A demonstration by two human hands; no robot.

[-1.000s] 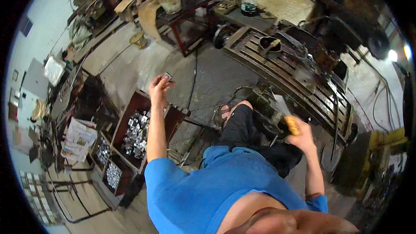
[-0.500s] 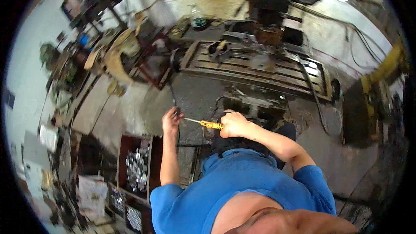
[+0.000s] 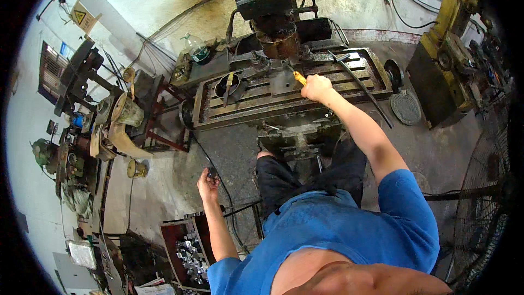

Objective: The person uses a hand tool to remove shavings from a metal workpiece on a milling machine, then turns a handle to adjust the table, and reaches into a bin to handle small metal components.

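My right hand (image 3: 316, 87) is closed round the yellow handle of a tool (image 3: 299, 78) with a thin metal shaft, over the slotted bed (image 3: 245, 106) of a dark milling machine. The shaft points toward a flat grey plate (image 3: 283, 83) on the bed, below the machine's head (image 3: 278, 38); whether it touches anything there I cannot tell. My left hand (image 3: 208, 188), low on the left, pinches a small dark block (image 3: 212, 172) above the floor. On the left of the bed sits a round dark pot (image 3: 229, 88) with a brush-like stick in it.
Bins of small metal pieces (image 3: 192, 257) stand beside my left forearm. A long bar (image 3: 363, 90) leans across the bed's right end. A clear bottle (image 3: 197, 50) stands behind. A dark cable (image 3: 210, 158) runs down the floor, near a yellowish tin (image 3: 136, 168). A wire fan guard (image 3: 486, 213) is at right.
My right hand has moved forward with the yellow-handled tool, from beside my left hand to over the bed. My left hand has lowered slightly, still with the dark block. The view has shifted.
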